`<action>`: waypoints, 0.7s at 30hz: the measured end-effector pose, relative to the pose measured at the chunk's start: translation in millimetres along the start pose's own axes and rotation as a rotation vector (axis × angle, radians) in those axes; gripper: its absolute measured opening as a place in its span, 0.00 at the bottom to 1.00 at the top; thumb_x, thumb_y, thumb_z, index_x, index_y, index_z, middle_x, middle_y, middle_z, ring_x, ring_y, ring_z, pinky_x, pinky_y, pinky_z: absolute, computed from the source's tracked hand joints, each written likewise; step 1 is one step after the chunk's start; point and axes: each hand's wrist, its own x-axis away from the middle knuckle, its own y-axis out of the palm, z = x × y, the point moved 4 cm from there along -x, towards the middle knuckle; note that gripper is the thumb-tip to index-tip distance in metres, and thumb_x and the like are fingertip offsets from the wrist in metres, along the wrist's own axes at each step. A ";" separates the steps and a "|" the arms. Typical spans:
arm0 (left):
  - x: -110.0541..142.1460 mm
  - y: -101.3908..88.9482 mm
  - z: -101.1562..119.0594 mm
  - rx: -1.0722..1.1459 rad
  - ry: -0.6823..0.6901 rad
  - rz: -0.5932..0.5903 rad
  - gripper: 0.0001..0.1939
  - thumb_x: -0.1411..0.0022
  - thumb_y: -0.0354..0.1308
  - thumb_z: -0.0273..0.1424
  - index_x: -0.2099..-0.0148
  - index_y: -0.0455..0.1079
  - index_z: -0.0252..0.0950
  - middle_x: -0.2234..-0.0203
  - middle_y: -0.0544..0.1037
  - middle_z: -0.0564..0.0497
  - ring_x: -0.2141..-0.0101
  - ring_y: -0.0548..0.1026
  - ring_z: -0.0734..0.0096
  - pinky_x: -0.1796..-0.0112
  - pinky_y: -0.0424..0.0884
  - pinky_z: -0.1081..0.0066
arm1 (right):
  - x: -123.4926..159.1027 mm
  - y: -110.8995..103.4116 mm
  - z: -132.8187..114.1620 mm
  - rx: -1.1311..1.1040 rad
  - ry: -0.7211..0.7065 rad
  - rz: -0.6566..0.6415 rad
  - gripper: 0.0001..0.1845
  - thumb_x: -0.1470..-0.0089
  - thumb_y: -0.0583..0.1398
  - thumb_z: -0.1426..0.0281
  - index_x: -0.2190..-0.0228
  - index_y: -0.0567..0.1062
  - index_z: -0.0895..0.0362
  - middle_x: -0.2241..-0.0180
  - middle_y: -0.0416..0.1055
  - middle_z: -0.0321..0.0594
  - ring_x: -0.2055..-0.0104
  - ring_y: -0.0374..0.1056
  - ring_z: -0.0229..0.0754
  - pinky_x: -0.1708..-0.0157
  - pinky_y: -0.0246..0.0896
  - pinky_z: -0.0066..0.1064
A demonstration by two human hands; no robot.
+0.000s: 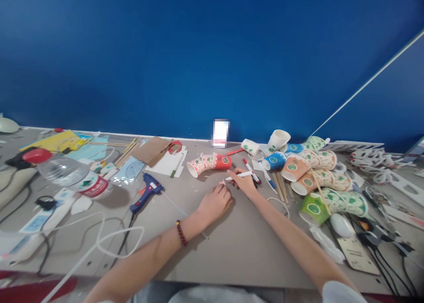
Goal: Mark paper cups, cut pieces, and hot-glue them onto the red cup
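In the head view my right hand (244, 184) is closed around a white marker pen (243, 174), its tip pointing left. Just left of it, my left hand (216, 203) rests low over the table with its fingers bent together. A small pale piece (222, 182) shows at those fingertips, too small to name, right by the pen tip. Beyond both hands lies a red patterned stack of paper cups (209, 163) on its side. A red-capped marker (249, 168) lies beside my right hand.
A blue glue gun (147, 191) and a water bottle (77, 175) are on the left, among cables and a power strip (43, 223). Several stacked paper cups (313, 161) crowd the right. A bright phone (220, 133) stands against the blue wall (198, 64).
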 end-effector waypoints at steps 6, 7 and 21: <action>3.8 -1.0 -3.2 0.032 0.022 -0.029 0.11 0.34 0.48 0.32 0.52 0.62 0.34 0.54 0.72 0.42 0.48 0.68 0.60 0.52 0.68 0.62 | 4.3 4.1 -1.9 0.147 -0.145 0.056 0.25 0.56 0.60 0.50 0.86 0.59 0.54 0.89 0.61 0.32 0.86 0.57 0.34 0.85 0.52 0.26; 4.2 -1.2 -3.1 0.035 0.023 -0.027 0.11 0.33 0.47 0.32 0.52 0.62 0.34 0.54 0.72 0.41 0.48 0.68 0.60 0.51 0.68 0.62 | 4.3 4.7 -1.8 0.162 -0.160 0.060 0.25 0.55 0.60 0.51 0.87 0.59 0.54 0.89 0.60 0.31 0.85 0.57 0.34 0.84 0.53 0.26; 5.4 1.0 -2.0 0.005 0.003 -0.042 0.12 0.33 0.48 0.32 0.52 0.65 0.32 0.50 0.72 0.39 0.47 0.68 0.59 0.49 0.67 0.62 | -2.0 6.0 6.9 0.234 -0.175 0.063 0.18 0.55 0.57 0.59 0.87 0.58 0.53 0.90 0.61 0.30 0.85 0.57 0.35 0.83 0.54 0.27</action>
